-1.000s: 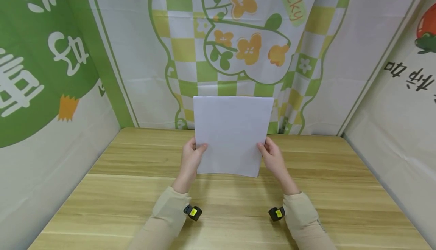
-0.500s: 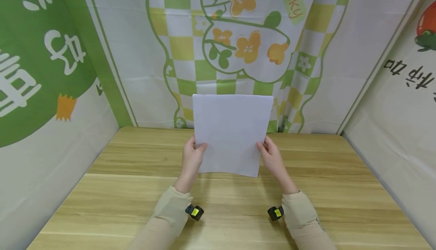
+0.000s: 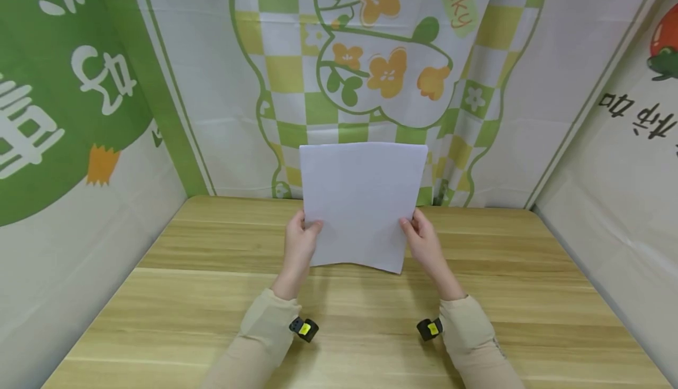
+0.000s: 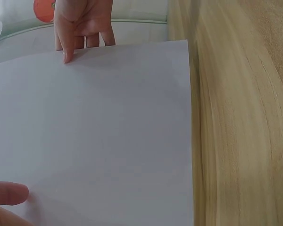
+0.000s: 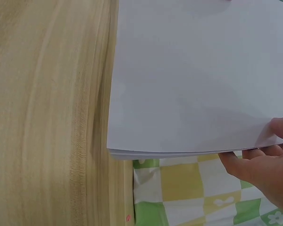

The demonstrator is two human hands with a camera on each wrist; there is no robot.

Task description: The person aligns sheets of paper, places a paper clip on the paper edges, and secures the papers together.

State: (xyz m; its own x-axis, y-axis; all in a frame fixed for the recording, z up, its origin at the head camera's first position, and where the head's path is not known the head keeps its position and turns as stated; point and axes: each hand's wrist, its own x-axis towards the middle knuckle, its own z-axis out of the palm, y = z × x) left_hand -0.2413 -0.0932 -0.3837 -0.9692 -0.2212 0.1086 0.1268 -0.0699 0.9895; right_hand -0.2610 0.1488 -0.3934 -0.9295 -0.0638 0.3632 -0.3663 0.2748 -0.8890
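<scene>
A stack of white paper [image 3: 363, 206] is held up, tilted, above the table. My left hand [image 3: 299, 246] pinches its left edge, thumb on the near face. On the opposite edge, my right hand [image 3: 425, 249] grips in the same way. In the right wrist view, several layered sheets show at the corner of the paper [image 5: 193, 84], with the right hand's fingers [image 5: 247, 165] underneath. The left wrist view shows the left thumb [image 4: 9, 193] on the blank face of the paper [image 4: 113, 127]. The lower edge bows slightly upward in the middle.
A wood-grain table [image 3: 365, 342] lies below the hands. Behind it hangs a green and white checked curtain [image 3: 286, 71] with orange flowers. Printed cloth walls [image 3: 609, 159] stand along the left and right sides. Small black wrist cameras [image 3: 304, 329] are worn at both cuffs.
The paper has risen slightly, and its top and bottom edges now bow upward more in the middle. Both hands keep their hold, with the left hand shifted a little to the right.
</scene>
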